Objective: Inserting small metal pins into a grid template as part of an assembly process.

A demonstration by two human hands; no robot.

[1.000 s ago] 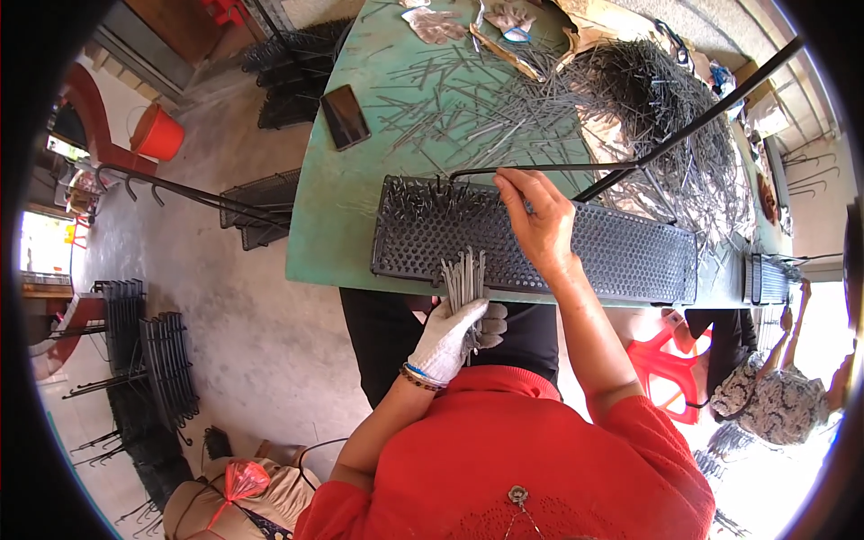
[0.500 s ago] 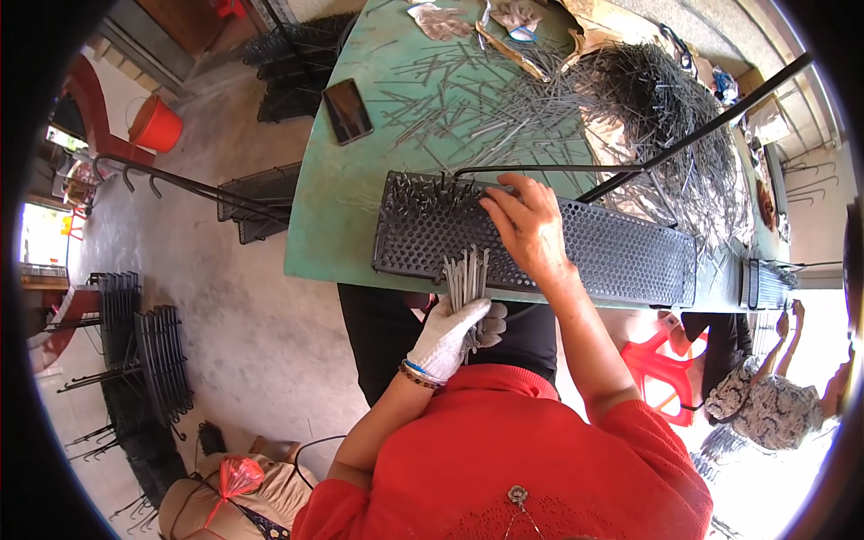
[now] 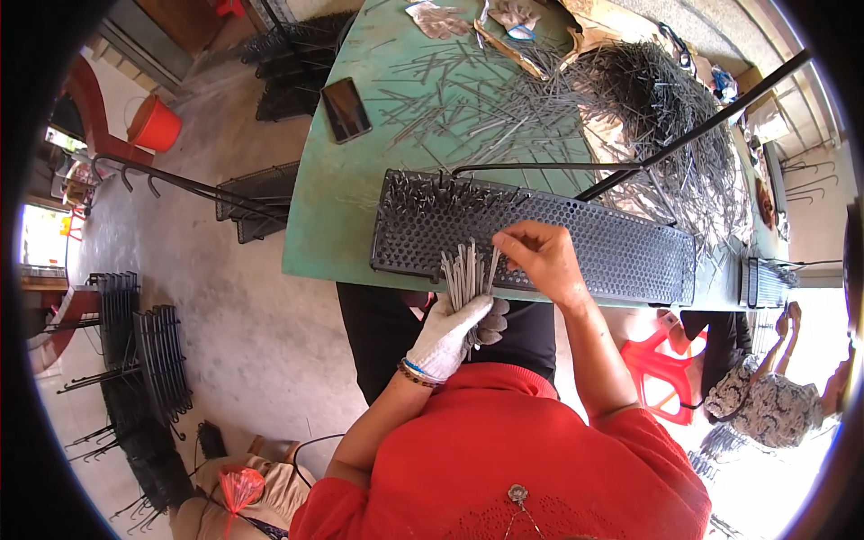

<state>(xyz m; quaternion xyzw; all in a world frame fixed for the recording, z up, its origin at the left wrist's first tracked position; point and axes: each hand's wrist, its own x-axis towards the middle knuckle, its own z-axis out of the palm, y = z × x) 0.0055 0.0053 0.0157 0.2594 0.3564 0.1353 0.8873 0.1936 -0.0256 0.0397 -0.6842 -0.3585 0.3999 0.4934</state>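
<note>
My left hand (image 3: pixel 457 333), in a white and grey work glove, is closed round an upright bundle of thin grey metal rods (image 3: pixel 463 274) at the table's near edge. Bare, my right hand (image 3: pixel 546 259) pinches the top of one rod (image 3: pixel 493 264) at the right side of that bundle. Just beyond both hands lies a long black perforated metal rack (image 3: pixel 621 247) with a raised rim. Several short rods (image 3: pixel 436 193) stand up in the holes at its far left part. A black bar frame (image 3: pixel 549 167) rises from the rack's far side.
Loose rods (image 3: pixel 486 108) are strewn over the green table (image 3: pixel 324 193), with a large heap (image 3: pixel 661 99) at the far right. A phone (image 3: pixel 346 110) lies at the left; gloves (image 3: pixel 438 20) lie at the back. Black racks stand on the left floor. Another person (image 3: pixel 765 400) works at the right.
My right hand has come back from over the rack to the bundle and now grips one rod there. The left hand stays nearly in place.
</note>
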